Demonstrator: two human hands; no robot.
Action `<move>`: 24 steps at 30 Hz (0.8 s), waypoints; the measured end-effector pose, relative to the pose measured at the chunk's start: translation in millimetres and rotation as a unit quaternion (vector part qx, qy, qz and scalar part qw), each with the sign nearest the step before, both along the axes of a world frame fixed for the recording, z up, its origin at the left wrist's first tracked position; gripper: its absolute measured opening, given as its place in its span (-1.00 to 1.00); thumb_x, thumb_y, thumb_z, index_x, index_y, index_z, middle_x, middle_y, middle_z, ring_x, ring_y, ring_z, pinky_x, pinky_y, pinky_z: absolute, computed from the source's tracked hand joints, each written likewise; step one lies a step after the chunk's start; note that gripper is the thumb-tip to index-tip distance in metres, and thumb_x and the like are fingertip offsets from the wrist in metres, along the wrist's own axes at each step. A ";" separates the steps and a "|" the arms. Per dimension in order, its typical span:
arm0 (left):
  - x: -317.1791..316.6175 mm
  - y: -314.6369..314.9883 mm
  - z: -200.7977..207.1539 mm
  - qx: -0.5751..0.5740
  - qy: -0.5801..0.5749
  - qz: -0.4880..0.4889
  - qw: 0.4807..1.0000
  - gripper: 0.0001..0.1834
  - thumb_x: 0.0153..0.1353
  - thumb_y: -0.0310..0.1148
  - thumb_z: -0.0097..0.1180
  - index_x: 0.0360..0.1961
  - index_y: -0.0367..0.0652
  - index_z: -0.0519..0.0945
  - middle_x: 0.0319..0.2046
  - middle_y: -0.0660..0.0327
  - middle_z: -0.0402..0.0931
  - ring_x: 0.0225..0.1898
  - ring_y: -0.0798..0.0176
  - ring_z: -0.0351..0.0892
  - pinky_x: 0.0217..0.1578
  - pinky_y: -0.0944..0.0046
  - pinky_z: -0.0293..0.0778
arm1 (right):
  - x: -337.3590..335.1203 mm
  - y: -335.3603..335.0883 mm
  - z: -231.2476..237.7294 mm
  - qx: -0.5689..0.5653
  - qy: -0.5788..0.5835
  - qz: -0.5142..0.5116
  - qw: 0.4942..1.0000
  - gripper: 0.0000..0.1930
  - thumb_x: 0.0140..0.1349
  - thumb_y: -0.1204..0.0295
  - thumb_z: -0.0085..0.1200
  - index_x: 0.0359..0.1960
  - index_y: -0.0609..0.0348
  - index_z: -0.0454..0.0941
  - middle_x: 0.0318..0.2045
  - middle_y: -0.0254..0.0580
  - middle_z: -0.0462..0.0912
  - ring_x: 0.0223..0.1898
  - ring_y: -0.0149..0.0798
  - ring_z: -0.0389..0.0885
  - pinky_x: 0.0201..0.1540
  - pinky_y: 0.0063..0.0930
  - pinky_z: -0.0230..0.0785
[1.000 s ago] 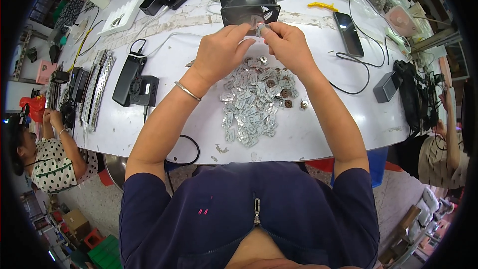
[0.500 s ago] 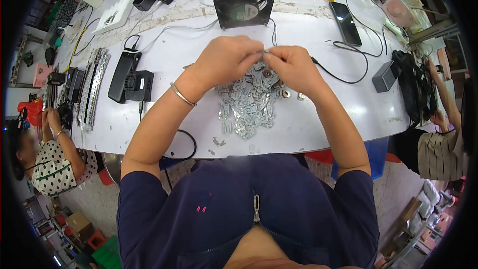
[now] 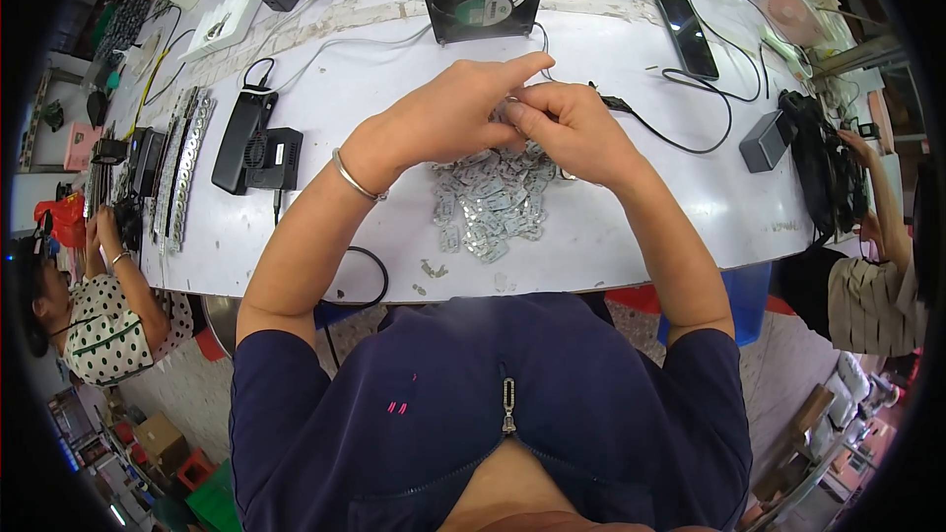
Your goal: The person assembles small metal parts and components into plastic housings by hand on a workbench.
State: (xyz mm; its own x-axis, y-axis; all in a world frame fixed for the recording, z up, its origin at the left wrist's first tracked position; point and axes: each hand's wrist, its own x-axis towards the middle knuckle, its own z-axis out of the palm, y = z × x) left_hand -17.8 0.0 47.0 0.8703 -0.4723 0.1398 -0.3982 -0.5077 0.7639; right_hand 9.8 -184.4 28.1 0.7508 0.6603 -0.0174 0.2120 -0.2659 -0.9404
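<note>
My left hand (image 3: 443, 110), with a bangle (image 3: 353, 177) on its wrist, is over the far side of a pile of small flat silvery pieces (image 3: 493, 212). Its index finger reaches out past my right hand, while the other fingers and thumb curl inward. My right hand (image 3: 576, 130) meets it there, thumb and index finger pinched. A small silvery piece (image 3: 505, 110) shows partly between the two hands; the fingers cover the rest. Behind the hands stands a black square fan (image 3: 483, 2).
Left lie a black device with a small fan (image 3: 258, 143) and long metal strips (image 3: 182, 172). Right are a phone (image 3: 687, 34), a cable (image 3: 695, 146) and a dark box (image 3: 767, 143). People work at the left (image 3: 123, 325) and right (image 3: 872, 300).
Both hands have closed together from a fingertip-to-fingertip hold. My left index finger now stretches out beyond the right fingers, and the right hand has come slightly nearer and inward.
</note>
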 end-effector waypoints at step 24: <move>8.2 36.9 5.7 -0.145 0.280 -0.050 0.948 -0.73 0.28 -0.27 0.07 -0.44 -0.27 0.57 -0.60 0.35 0.48 -0.57 0.51 0.45 -0.53 0.47 0.38 | 19.1 -1.4 6.2 0.088 0.200 0.052 0.975 -0.78 0.30 0.31 0.03 -0.36 0.22 0.55 -0.61 -0.45 0.45 -0.64 -0.60 0.31 -0.61 -0.70 0.11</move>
